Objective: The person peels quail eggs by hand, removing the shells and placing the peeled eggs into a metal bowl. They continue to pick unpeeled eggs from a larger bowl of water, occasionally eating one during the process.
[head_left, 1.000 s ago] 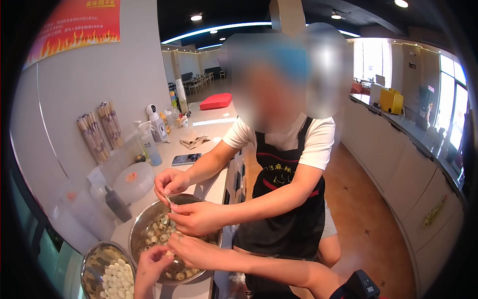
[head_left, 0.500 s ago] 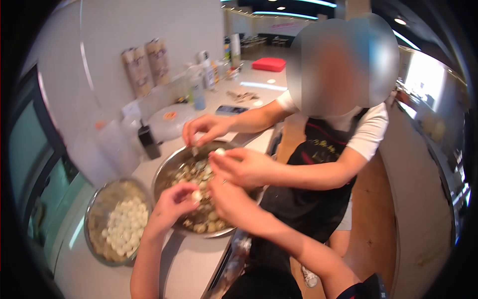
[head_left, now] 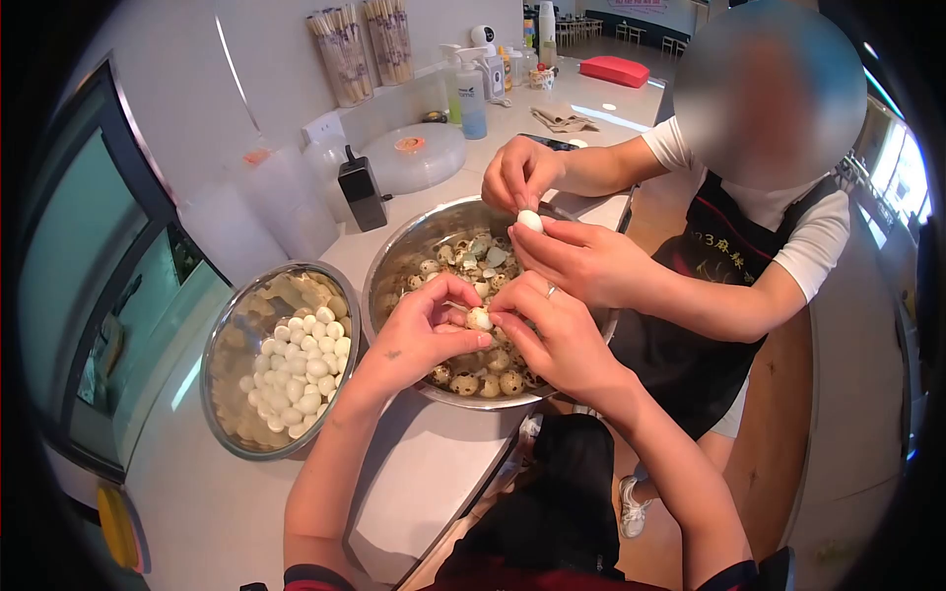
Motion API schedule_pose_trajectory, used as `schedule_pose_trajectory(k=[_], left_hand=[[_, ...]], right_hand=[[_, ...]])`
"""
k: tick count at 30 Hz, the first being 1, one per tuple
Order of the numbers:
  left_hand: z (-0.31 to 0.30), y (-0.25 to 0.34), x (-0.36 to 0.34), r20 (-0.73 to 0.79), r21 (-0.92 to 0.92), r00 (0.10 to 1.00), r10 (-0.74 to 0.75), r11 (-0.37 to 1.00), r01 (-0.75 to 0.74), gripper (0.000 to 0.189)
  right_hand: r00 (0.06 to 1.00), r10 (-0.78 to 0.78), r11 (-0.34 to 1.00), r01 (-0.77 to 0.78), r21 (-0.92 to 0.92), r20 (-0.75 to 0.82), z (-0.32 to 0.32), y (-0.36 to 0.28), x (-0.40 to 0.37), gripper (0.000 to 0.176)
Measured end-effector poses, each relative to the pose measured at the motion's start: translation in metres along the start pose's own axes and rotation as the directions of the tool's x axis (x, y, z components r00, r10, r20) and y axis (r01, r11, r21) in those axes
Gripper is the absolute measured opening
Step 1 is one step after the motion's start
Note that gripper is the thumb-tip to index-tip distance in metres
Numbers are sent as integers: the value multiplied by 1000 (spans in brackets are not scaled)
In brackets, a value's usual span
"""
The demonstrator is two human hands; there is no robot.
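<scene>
Over the large steel bowl (head_left: 386, 258), my left hand (head_left: 419, 333) pinches a partly peeled quail egg (head_left: 480, 318) between thumb and fingers. The fingertips of my right hand (head_left: 567, 340), which wears a ring, close on the other side of the same egg, where bits of speckled shell show. Below my hands, that bowl holds speckled quail eggs (head_left: 493, 382) and broken shell pieces in water. To the left, a second steel bowl (head_left: 222, 394) contains many smooth white peeled eggs (head_left: 301, 369).
Opposite, a co-worker in a black apron (head_left: 690, 305) holds a white egg (head_left: 530, 220) with both hands above the large bowl. A black box-shaped device (head_left: 363, 192), a stacked plastic lid (head_left: 419, 163) and pump bottles (head_left: 472, 103) stand behind the bowls. The counter's edge runs along the right.
My right hand has come to the egg in my left hand; they were apart before. The co-worker's two hands have also met at one egg. The view has shifted.
</scene>
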State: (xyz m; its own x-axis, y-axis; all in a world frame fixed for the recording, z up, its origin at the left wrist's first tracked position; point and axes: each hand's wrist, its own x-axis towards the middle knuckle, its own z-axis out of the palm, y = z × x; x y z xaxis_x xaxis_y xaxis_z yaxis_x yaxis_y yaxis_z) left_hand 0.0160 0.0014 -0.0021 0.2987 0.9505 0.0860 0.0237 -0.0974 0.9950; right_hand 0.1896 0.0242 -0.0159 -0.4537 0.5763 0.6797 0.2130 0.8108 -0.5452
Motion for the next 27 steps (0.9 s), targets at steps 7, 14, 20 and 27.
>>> schedule_pose_trajectory(k=[7,14,20,27], left_hand=[[-2,-4,-1,25,48,1000,-14,999,13,29],[-3,0,-2,43,-78,999,22,997,-19,28],[-7,0,-1,12,-157,1000,27,987,-24,31],[-7,3,-2,36,-267,999,18,964,-8,33]], right_hand=[[999,29,994,-27,-101,18,5,-1,-3,8],[995,67,971,-83,-222,-80,6,6,-5,5],[991,124,970,-132,-203,-51,1,-1,-2,8],[992,-26,1000,25,-3,-126,-3,-7,2,24]])
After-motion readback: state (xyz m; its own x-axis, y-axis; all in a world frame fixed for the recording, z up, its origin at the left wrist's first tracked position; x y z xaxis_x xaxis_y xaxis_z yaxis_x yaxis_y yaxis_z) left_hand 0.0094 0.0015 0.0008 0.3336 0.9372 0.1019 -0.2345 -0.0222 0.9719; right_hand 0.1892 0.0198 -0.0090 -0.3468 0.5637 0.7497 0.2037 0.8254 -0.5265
